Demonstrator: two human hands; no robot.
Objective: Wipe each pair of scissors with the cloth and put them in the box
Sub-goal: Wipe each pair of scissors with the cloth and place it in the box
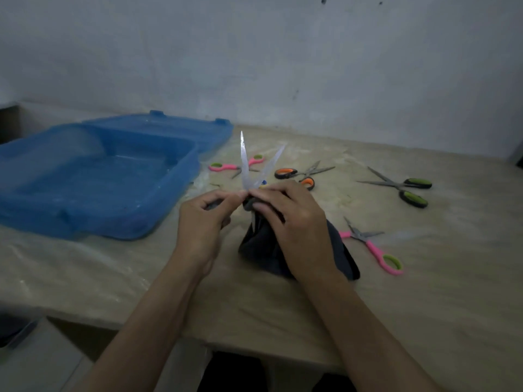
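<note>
Left hand [202, 219]: curled, pinching near the pivot of the held scissors [256, 168].
Right hand [285, 219]: gripping the dark cloth [336, 250] bunched round the handles.
Held scissors: centre of table, blades splayed, tips up toward 12 o'clock; likely light, stiff, sharp, slick steel; safest hold at handles or pivot.
Cloth: soft, drapes to table.
Box [93, 176]: 10 o'clock, lid back, room inside.
Loose scissors: pink pair [370, 244] at 3, others 1 to 2 o'clock.
Table edge [254, 343]: near, at 6.
</note>
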